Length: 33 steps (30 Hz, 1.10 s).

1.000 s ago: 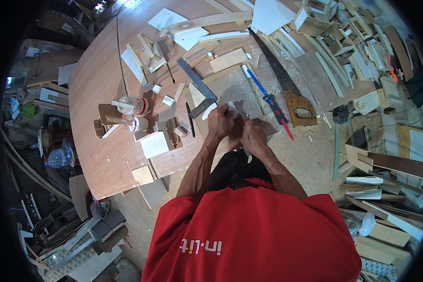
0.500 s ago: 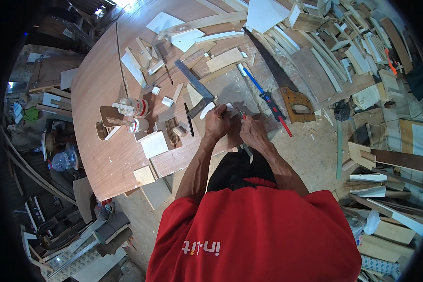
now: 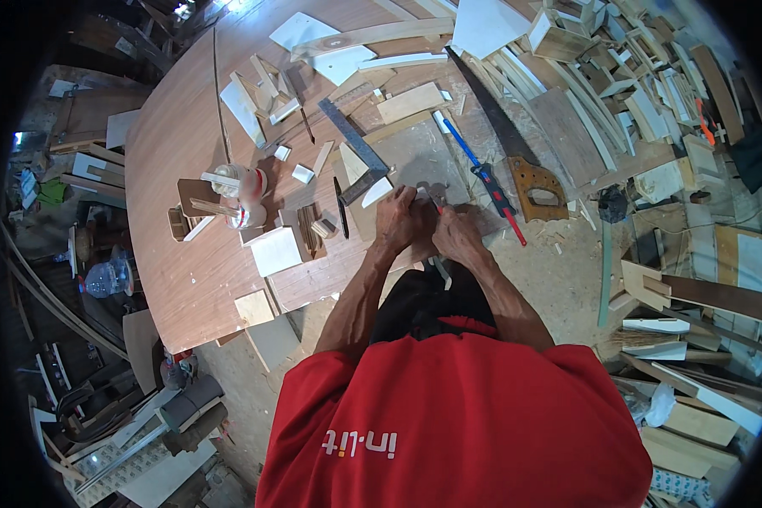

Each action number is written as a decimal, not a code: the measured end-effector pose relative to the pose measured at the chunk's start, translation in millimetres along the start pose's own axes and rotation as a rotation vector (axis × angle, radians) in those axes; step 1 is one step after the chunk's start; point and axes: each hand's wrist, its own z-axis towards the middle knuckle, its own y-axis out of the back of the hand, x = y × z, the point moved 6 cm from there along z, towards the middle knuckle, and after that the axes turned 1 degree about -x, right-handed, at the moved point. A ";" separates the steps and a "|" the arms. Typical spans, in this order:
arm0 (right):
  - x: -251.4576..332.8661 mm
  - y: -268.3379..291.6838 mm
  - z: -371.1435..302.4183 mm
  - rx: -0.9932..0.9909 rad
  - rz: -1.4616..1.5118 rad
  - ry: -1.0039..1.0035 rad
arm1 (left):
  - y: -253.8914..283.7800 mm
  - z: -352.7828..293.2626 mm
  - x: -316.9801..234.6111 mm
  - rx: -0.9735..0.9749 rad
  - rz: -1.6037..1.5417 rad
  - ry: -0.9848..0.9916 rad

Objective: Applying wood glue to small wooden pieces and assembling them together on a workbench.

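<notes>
Wooden tabletop (image 3: 178,152) carries both hands, the left hand (image 3: 395,218) and right hand (image 3: 454,234) closed together around something small, too hidden to identify, near a handsaw (image 3: 516,152).

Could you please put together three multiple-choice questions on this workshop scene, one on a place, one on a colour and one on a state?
1. Where does the handsaw lie relative to the hands?
A. beyond them and to the person's right
B. on the floor behind the person
C. at the table's far left edge

2. What colour is the person's shirt?
A. blue
B. red
C. white

3. How are the left hand and right hand placed?
A. far apart at the table's two ends
B. close together over the table's near edge
C. hanging at the person's sides

Answers:
1 A: the saw's blade and brown handle lie on the table above and right of the hands.
2 B: the shirt fills the lower picture in red.
3 B: both hands meet at one spot by the table edge.
</notes>
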 end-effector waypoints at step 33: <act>-10.6 -26.4 2.3 -0.016 -0.474 0.165 | -11.0 -5.7 10.8 0.077 0.045 -0.010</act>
